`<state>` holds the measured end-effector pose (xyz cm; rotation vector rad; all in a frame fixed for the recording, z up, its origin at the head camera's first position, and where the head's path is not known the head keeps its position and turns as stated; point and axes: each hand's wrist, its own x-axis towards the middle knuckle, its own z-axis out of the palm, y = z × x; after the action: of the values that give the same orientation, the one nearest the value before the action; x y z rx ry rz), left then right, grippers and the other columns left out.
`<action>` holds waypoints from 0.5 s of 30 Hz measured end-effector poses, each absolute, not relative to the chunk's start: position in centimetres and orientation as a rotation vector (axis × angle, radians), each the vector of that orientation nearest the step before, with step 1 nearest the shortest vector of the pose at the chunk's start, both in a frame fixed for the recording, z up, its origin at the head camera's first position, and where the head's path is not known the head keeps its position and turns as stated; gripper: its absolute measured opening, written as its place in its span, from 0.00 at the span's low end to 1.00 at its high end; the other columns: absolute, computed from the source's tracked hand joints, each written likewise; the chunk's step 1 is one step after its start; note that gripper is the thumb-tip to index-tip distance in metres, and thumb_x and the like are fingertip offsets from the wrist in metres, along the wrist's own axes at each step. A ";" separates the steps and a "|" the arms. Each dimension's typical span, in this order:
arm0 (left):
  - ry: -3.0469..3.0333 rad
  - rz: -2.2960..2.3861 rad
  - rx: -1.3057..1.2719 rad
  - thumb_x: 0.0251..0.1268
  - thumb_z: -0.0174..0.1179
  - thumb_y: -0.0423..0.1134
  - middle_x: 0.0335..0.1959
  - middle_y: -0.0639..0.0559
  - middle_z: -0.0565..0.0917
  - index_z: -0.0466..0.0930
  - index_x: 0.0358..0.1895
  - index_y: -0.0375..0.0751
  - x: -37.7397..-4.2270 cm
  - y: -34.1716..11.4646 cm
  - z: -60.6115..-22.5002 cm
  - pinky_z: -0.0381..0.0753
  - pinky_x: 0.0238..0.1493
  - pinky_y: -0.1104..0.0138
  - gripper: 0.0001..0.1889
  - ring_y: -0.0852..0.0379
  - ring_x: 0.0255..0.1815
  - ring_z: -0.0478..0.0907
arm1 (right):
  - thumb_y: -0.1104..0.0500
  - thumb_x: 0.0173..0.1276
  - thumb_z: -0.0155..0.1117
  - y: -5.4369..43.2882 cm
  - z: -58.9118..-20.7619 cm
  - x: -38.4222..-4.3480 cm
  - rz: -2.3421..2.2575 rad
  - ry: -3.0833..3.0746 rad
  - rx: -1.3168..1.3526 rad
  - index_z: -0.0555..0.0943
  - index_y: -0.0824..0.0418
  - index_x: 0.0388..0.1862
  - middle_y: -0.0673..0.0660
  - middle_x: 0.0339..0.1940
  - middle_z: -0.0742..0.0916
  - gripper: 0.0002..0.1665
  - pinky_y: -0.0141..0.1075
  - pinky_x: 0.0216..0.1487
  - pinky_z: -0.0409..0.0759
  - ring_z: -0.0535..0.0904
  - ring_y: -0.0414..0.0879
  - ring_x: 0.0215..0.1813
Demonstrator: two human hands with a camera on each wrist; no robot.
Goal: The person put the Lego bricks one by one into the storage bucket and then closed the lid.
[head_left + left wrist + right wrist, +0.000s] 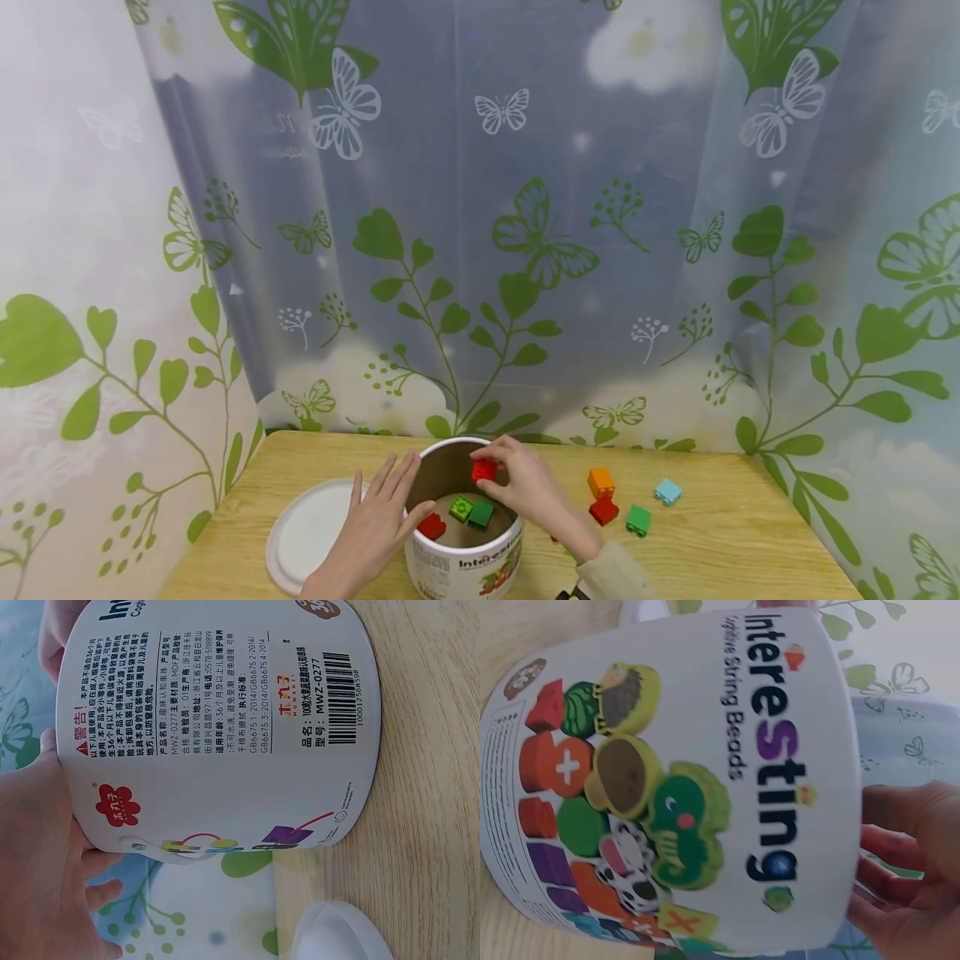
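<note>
left hand (378, 521): fingers straight, likely to steady tub (446, 571)
right hand (532, 487): pinches red block (483, 472) over tub
lid (307, 533): near table's (712, 542) left edge

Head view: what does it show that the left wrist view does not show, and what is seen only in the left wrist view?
Only the head view: the red block that the right hand pinches at the bucket's opening, the lime green block and dark green block inside, and loose blocks on the table, such as the orange block and light blue block.

Only the left wrist view: the bucket's white handle and red flower logo.

Both: the bucket, the left hand, the white lid, the table and the patterned cloth.
</note>
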<state>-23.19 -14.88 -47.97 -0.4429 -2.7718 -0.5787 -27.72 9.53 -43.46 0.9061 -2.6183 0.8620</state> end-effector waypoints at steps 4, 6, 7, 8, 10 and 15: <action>-2.774 -0.583 -0.439 0.77 0.50 0.59 0.79 0.46 0.64 0.61 0.79 0.41 -23.2 -14.8 -47.9 0.44 0.74 0.31 0.37 0.43 0.81 0.55 | 0.64 0.61 0.77 9.1 -43.8 -27.5 0.859 -2.608 0.942 0.86 0.62 0.52 0.53 0.43 0.84 0.19 0.37 0.42 0.83 0.83 0.47 0.41; -2.772 -0.585 -0.438 0.77 0.51 0.59 0.79 0.46 0.64 0.61 0.79 0.41 -23.1 -14.8 -47.9 0.44 0.74 0.32 0.37 0.43 0.81 0.55 | 0.65 0.61 0.76 8.9 -44.0 -27.4 0.861 -2.609 0.960 0.86 0.62 0.52 0.53 0.44 0.84 0.19 0.36 0.43 0.83 0.83 0.47 0.42; -2.771 -0.588 -0.438 0.77 0.51 0.59 0.79 0.46 0.64 0.61 0.79 0.41 -23.1 -14.8 -48.0 0.44 0.74 0.32 0.37 0.43 0.81 0.55 | 0.65 0.61 0.76 8.8 -44.1 -27.4 0.863 -2.610 0.969 0.86 0.62 0.52 0.54 0.44 0.84 0.19 0.36 0.44 0.83 0.82 0.47 0.42; -2.770 -0.592 -0.438 0.76 0.52 0.58 0.79 0.46 0.64 0.61 0.79 0.41 -23.1 -14.8 -48.0 0.43 0.74 0.32 0.36 0.42 0.81 0.55 | 0.66 0.61 0.76 8.8 -44.2 -27.3 0.863 -2.611 0.972 0.86 0.62 0.52 0.54 0.45 0.84 0.19 0.36 0.44 0.83 0.82 0.47 0.43; -2.770 -0.592 -0.439 0.76 0.52 0.58 0.79 0.46 0.63 0.61 0.79 0.41 -23.1 -14.8 -48.0 0.43 0.74 0.32 0.36 0.42 0.81 0.55 | 0.66 0.61 0.76 8.6 -44.5 -27.3 0.870 -2.616 0.977 0.86 0.63 0.52 0.55 0.46 0.85 0.19 0.36 0.44 0.83 0.82 0.47 0.43; -2.778 -0.603 -0.439 0.77 0.49 0.61 0.79 0.47 0.64 0.61 0.79 0.42 -23.1 -14.8 -47.9 0.45 0.73 0.31 0.37 0.43 0.81 0.55 | 0.67 0.61 0.76 8.4 -45.0 -27.2 0.846 -2.626 0.965 0.86 0.61 0.53 0.54 0.49 0.85 0.20 0.36 0.44 0.82 0.83 0.48 0.46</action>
<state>-23.11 -14.84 -47.91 -0.4391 -2.7783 -0.6025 -27.17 8.37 -45.01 0.9647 -2.6257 0.8464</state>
